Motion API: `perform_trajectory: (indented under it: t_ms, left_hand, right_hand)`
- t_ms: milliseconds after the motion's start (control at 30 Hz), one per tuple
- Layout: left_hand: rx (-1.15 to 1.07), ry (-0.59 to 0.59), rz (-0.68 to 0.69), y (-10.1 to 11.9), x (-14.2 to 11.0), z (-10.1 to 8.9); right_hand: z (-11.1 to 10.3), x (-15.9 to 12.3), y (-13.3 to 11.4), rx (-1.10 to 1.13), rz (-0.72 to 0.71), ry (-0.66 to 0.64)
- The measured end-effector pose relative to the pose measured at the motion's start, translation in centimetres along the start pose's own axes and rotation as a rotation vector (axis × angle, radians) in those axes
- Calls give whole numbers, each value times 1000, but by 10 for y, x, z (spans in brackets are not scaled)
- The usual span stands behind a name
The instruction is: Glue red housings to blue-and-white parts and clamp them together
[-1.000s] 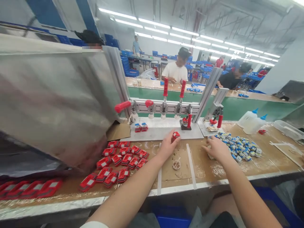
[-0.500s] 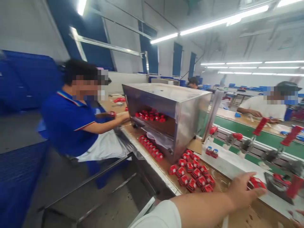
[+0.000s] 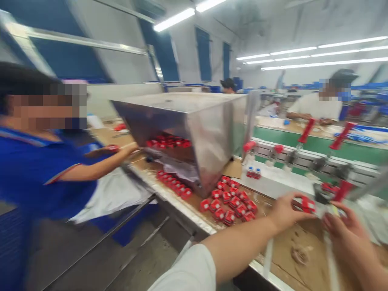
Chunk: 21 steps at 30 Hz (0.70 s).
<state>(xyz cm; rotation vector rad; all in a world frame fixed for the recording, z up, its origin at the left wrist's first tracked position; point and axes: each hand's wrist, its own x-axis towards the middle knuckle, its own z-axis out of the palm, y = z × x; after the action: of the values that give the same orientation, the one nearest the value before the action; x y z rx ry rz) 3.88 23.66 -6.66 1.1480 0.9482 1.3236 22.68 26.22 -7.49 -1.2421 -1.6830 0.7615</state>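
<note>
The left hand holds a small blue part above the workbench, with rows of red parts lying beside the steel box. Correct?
Not quite. In the head view, the part in the left hand is red, not blue. It is held above the workbench, and the rows of red parts do lie beside the steel box.

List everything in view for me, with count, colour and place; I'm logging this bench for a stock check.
Red part: one, red, pinched in the left hand.
Loose red parts: over a dozen, red, clustered on the bench beside the box.
Metal box: one, silver, on the bench, more red parts inside.
Clamp handles: several, red, along the rail behind the bench.
Workbench: one, brown, under the hands.
Co-worker: one, blue shirt, far left, arm reaching toward the box.
Other people: two at least, in the background; too blurred to count surely.
Left hand: holds the red part.
Right hand: close beside it; blur hides any contact.
</note>
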Motion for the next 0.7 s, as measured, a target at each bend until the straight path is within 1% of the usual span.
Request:
perform_trajectory:
  t_ms: [33, 67, 133, 233, 367, 533, 700]
  left_hand:
    - [-9, 5, 9, 0, 2, 0]
    - [-14, -4, 9, 0, 4, 0]
    - [-17, -31, 9, 0, 8, -2]
    - [-21, -80, 10, -1, 9, -3]
    - [-3, -96, 19, -1, 7, -4]
    - [25, -100, 27, 2, 9, -6]
    - [-23, -137, 37, 5, 9, -6]
  right_hand:
    - [-3, -4, -1, 243, 68, 8]
    - [-4, -5, -3, 392, 98, -9]
    - [-5, -3, -8, 516, 88, -33]
    - [-6, 0, -16, 509, 49, -99]
    - [-12, -3, -21, 463, 0, -163]
    - [-15, -3, -21, 390, -46, -153]
    - [-16, -4, -21, 380, -53, -144]
